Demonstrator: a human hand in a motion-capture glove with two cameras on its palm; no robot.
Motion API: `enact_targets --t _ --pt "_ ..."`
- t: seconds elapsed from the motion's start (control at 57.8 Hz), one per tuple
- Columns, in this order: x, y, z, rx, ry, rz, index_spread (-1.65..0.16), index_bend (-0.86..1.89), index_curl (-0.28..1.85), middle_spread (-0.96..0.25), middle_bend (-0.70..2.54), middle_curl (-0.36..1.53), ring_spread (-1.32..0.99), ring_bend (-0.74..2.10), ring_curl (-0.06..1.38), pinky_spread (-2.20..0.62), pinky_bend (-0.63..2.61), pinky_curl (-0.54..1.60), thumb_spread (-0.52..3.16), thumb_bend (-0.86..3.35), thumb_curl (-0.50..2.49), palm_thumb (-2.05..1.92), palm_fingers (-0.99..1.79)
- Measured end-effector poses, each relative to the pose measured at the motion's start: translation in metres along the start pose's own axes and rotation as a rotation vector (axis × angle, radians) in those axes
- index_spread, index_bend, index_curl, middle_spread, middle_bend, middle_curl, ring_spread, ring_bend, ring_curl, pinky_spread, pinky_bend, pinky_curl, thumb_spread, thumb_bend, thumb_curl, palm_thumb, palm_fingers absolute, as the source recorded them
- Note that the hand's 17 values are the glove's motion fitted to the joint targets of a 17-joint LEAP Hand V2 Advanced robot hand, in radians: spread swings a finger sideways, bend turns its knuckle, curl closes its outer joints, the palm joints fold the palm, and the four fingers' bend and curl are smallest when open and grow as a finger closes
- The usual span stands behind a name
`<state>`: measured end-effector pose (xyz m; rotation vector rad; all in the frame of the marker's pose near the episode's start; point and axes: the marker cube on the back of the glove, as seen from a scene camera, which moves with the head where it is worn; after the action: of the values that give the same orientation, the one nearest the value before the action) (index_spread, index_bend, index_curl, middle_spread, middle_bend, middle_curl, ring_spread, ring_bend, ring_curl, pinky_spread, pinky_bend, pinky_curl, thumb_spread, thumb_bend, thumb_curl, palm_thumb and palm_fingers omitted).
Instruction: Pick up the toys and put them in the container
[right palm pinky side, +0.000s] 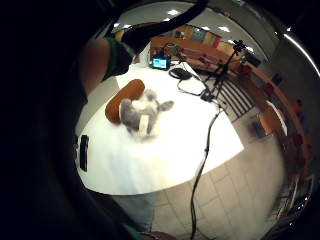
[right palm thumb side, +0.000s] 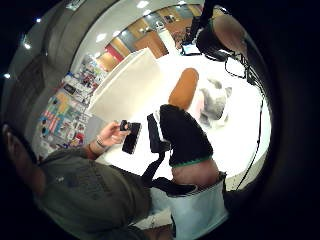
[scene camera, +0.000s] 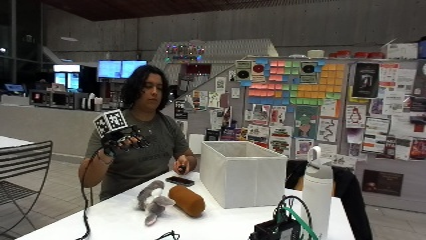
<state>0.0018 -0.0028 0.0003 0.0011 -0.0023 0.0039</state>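
A grey plush animal (scene camera: 154, 200) (right palm pinky side: 142, 115) (right palm thumb side: 215, 102) lies on the white table (scene camera: 219, 222), touching an orange-brown plush roll (scene camera: 187, 200) (right palm pinky side: 124, 100) (right palm thumb side: 183, 89). Just behind them stands a white fabric container (scene camera: 243, 172) (right palm thumb side: 127, 85), open at the top. My gloved right hand (scene camera: 123, 140) is raised at chest height, well above and to the side of the toys. It holds nothing and its fingers are relaxed; the gloved thumb (right palm thumb side: 182, 135) sticks out over the table. The person's bare left hand (scene camera: 181, 169) (right palm thumb side: 110, 134) touches a black phone (scene camera: 180, 180) (right palm thumb side: 131, 137) (right palm pinky side: 83, 152).
A white bottle (scene camera: 317, 192) and a black device with cables (scene camera: 279, 227) stand at the table's near end. A black cable (right palm pinky side: 202, 160) runs off the table edge. A metal chair (scene camera: 23, 170) stands beside the table, a tripod (right palm pinky side: 225, 65) beyond it.
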Motion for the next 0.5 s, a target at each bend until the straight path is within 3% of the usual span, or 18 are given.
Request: enact_targets --t 0.208,0.502 --pt "0.019 -0.025 0.001 -0.071 -0.032 0.0 -0.31 0.24 0.16 -0.14 0.22 0.11 -0.27 0.44 0.17 -0.06 0.44 0.19 1.08 -0.01 0.08 -0.02 0.59" --pt "0.037 -0.053 0.037 -0.233 -0.042 0.006 -0.38 0.17 0.22 -0.15 0.18 0.17 -0.31 0.41 0.19 -0.06 0.55 0.27 1.21 -0.03 0.17 -0.03 0.38"
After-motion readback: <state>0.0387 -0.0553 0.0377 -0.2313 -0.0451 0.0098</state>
